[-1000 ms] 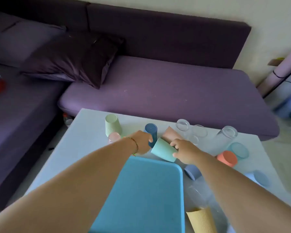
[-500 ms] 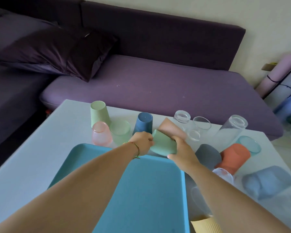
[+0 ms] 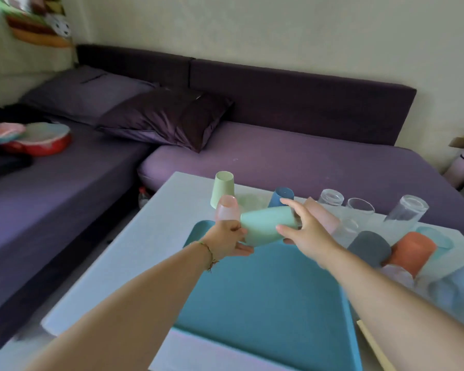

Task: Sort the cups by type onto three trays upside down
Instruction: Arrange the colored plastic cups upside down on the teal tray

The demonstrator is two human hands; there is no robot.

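mint-green cup (image 3: 265, 223) sideways above blue tray (image 3: 265, 295) | left hand (image 3: 227, 236) fingers pinch one end | right hand (image 3: 307, 232) fingers splayed wide on other end | probably light, stiff, smooth; grip sidewall

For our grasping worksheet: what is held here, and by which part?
A mint-green plastic cup, tipped sideways: the left hand pinches its wider end; the right hand, fingers straight, touches the narrower end.

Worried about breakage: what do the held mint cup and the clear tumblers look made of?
The mint cup looks like matte plastic: opaque, even colour, no shine. The clear tumblers look like glass or clear plastic: see-through; blur leaves it open.
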